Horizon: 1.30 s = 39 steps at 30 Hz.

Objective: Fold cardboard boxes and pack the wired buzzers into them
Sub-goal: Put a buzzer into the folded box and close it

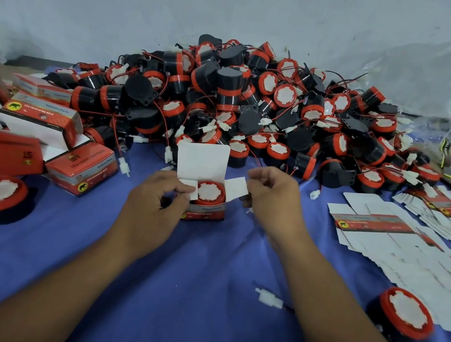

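Box (203, 211) centre of blue cloth (200, 285), buzzer (210, 195) inside | left hand (154, 204) pinches left flap (190, 192); right hand (270, 198) pinches right flap (234, 190) | flaps fold inward between grips; lid (202, 161) upright, far side.

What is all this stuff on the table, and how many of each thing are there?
open box: one, red and white, centre of the cloth, lid flap up
packed buzzer: one, red rim, white face, inside the open box
buzzer heap: too many to count, black and red, wired, behind the open box
loose buzzers: two, black and red, near left and near right
folded boxes: several, red, left
flat cartons: many, white and red, right
cloth: one, blue, under everything
left hand: one, pinches the open box's left side flap
right hand: one, pinches its right side flap
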Tool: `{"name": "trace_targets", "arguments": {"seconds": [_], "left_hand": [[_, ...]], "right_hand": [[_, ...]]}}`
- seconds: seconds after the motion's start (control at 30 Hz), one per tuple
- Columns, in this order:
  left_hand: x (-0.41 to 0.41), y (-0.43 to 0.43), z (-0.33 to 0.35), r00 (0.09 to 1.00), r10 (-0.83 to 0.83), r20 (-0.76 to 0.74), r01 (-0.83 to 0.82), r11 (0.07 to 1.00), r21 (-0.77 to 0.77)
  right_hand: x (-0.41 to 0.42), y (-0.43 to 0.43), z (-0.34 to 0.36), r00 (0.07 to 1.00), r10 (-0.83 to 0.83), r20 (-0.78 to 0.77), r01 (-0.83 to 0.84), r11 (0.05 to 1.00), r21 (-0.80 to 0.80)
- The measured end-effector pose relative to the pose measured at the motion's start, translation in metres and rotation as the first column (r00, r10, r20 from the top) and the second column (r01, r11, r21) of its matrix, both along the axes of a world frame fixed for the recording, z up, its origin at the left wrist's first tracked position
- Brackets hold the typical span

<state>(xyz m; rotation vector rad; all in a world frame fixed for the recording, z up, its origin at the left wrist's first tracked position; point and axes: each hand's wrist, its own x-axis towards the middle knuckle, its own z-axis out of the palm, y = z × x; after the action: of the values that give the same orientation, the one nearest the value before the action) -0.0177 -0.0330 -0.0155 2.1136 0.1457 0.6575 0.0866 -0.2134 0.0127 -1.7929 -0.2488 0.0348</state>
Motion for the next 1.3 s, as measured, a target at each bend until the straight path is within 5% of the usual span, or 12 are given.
{"name": "trace_targets", "arguments": {"seconds": [0.17, 0.4, 0.73, 0.83, 1.17, 1.3], "left_hand": [[0.0, 0.0, 0.0, 1.0, -0.004, 0.0, 0.004, 1.0, -0.001], [0.0, 0.0, -0.001, 0.999, -0.02, 0.028, 0.02, 1.0, 0.002], [0.006, 0.003, -0.002, 0.995, 0.087, 0.046, -0.079, 0.984, -0.159], [0.008, 0.007, -0.001, 0.997, -0.047, 0.058, 0.063, 0.948, -0.312], [0.003, 0.014, 0.002, 0.981, -0.19, 0.037, 0.189, 0.899, -0.394], [0.002, 0.018, -0.001, 0.976, -0.215, -0.031, 0.203, 0.951, -0.233]], "right_hand": [[-0.003, 0.002, 0.002, 0.989, 0.138, -0.047, -0.123, 0.961, 0.248], [-0.013, 0.012, -0.009, 0.93, 0.289, 0.226, -0.199, 0.915, -0.35], [-0.01, 0.01, -0.008, 0.878, 0.398, 0.266, -0.373, 0.917, -0.142], [-0.008, 0.007, -0.008, 0.851, 0.427, 0.304, -0.385, 0.903, -0.189], [-0.003, 0.0, -0.014, 0.809, 0.494, 0.317, -0.377, 0.851, -0.364], [-0.003, 0.0, -0.015, 0.837, 0.474, 0.273, -0.397, 0.87, -0.292]]}}
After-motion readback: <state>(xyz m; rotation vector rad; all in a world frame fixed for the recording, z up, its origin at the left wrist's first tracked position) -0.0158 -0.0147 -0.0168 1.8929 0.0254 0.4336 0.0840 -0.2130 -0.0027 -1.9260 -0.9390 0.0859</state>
